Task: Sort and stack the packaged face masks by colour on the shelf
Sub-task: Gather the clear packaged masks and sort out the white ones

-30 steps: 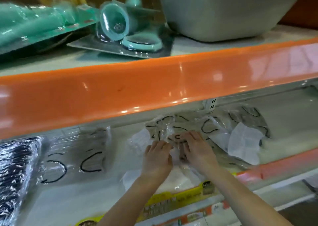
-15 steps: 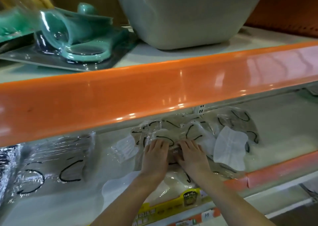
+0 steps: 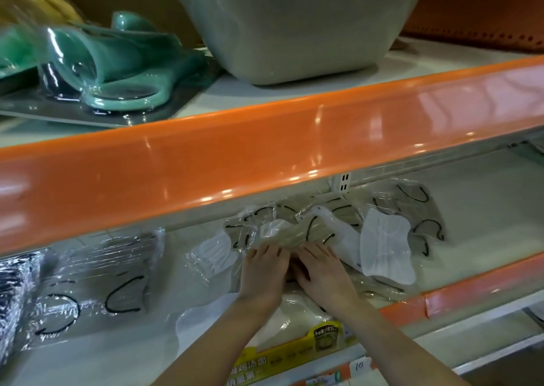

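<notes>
Shelf (image 3: 485, 238): hands on mask packs (image 3: 297, 232)

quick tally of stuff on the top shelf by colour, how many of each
Grey: 1, the big tub
Teal: 1, the blister-packed plastic item; more teal at the left edge is blurred and not counted
Yellow: 1, the bagged item, blurred
Total: 3 that can be told apart

A large pale tub (image 3: 294, 23) is sitting on the upper shelf, behind its glossy orange edge strip (image 3: 235, 162). Left of the tub, teal plastic items in a clear blister pack (image 3: 117, 70) are lying flat. A yellow printed label (image 3: 294, 353) is showing at the lower shelf's front.
</notes>
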Available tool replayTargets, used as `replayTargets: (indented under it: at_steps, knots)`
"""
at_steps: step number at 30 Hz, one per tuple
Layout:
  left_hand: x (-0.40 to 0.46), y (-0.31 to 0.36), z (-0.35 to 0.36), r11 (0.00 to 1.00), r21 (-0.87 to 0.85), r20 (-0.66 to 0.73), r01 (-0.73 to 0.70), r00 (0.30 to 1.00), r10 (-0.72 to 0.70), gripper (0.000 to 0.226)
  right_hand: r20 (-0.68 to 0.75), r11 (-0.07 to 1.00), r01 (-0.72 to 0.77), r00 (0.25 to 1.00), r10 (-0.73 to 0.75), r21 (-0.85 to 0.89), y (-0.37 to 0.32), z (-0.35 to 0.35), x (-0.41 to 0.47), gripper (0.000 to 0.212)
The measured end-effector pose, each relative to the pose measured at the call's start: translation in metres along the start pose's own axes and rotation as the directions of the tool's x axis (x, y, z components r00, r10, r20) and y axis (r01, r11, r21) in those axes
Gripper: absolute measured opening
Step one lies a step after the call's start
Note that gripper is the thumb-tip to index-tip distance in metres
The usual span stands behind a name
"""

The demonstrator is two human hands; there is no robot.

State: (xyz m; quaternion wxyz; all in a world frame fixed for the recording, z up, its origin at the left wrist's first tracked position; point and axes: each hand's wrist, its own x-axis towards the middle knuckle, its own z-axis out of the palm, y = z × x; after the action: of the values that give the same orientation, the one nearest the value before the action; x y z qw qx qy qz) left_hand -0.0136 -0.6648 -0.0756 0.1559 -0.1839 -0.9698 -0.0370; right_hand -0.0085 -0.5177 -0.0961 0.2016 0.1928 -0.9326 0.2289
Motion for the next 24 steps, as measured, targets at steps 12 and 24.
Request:
replayTargets:
  at_steps: [12, 24]
  knots:
    - [-0.02, -0.035, -0.016, 1.0, -0.022, -0.265, 0.01, 0.964, -0.016, 0.042, -0.099, 0.999, -0.033, 0.995, 0.029, -0.034, 0.006, 0.003, 0.001, 0.024]
    - [-0.051, -0.086, -0.039, 0.997, 0.001, -0.383, 0.074, 0.921, -0.068, 0.03, -0.267, 0.993, 0.097, 0.957, -0.112, -0.069, -0.032, -0.002, 0.022, 0.026]
